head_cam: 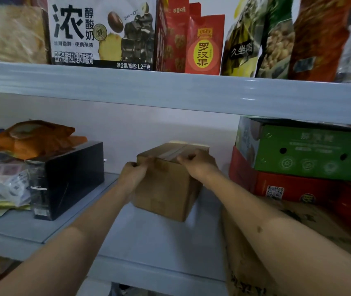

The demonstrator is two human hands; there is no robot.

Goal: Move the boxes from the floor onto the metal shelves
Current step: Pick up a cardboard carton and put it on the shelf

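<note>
Now left hand (pixel 132 172) and right hand (pixel 198 165) grip cardboard box (pixel 166 189) resting on metal shelf (pixel 149 238).

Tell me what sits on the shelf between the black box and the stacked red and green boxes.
In the head view, the brown cardboard box stands there, with the left hand and right hand gripping its top edges.

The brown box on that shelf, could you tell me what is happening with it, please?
A person holds the brown box with both hands on the middle shelf. The left hand grips its upper left corner and the right hand curls over its top edge. The box sits in the gap between a black box and stacked green and red cartons.
</note>
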